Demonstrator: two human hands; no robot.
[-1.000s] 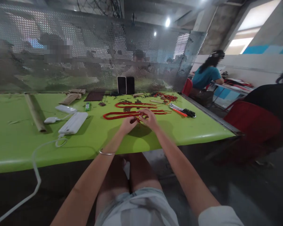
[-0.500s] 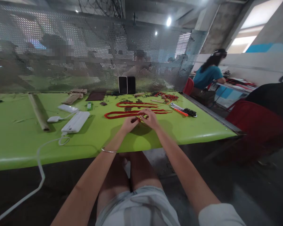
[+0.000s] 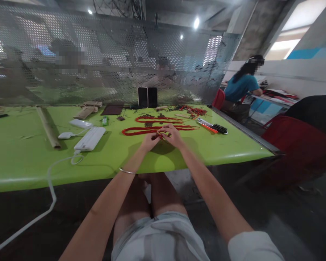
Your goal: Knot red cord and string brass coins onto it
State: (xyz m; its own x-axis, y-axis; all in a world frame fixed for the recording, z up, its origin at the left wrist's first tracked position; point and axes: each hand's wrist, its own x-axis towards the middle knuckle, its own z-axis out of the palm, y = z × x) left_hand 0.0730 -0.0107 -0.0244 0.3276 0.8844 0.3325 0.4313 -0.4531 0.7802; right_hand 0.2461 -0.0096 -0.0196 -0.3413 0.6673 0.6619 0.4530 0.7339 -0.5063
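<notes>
Both my hands meet over the green table (image 3: 21,159), a little above its surface. My left hand (image 3: 150,140) and my right hand (image 3: 174,135) are closed in a pinch on a red cord (image 3: 161,135) held between them. A thin bangle sits on my left wrist (image 3: 127,170). Just beyond my fingers a long loop of red cord (image 3: 136,131) lies flat on the table, with a second red loop (image 3: 157,119) behind it.
A white power bank (image 3: 89,139) with a white cable (image 3: 50,181) lies to the left, near a bamboo stick (image 3: 49,127). Orange-handled tools (image 3: 213,127) lie to the right. Two phones (image 3: 147,97) lean on a perforated metal screen. Red chairs (image 3: 296,145) and other people are on the right.
My hands have stayed pinched on the red cord with small finger movements. The view has shifted slightly, so the table items sit a little to the right.
</notes>
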